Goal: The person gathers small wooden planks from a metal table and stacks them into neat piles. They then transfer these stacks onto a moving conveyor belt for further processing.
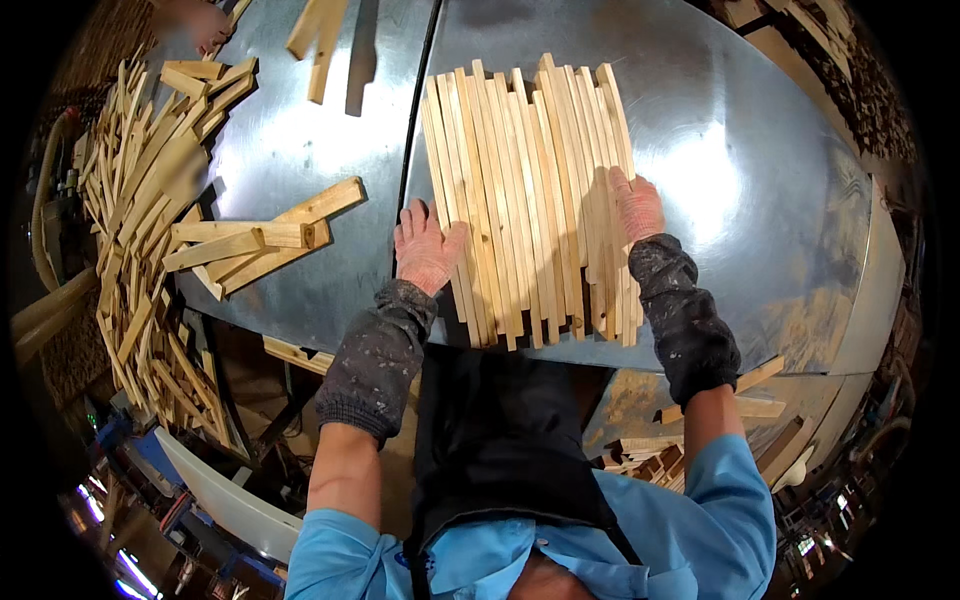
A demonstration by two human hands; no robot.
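A row of pale wooden strips [525, 200] lies side by side on the metal tabletop in front of me, their ends uneven. My left hand [427, 250], in a pinkish glove, rests against the row's left edge with fingers spread and the thumb side touching the outer strip. On the opposite side, my right hand [638, 207] grips the outermost strips, its fingers partly hidden at the edge. Dark sleeve covers wrap both my forearms.
A big heap of wooden strips [140, 230] fills the left side, with several loose pieces [265, 240] beside it. More strips [320, 40] lie at the far left, near another person's hand [205, 25]. A dark seam [415, 120] crosses the metal table [740, 250]. Wood offcuts [655, 460] lie at lower right.
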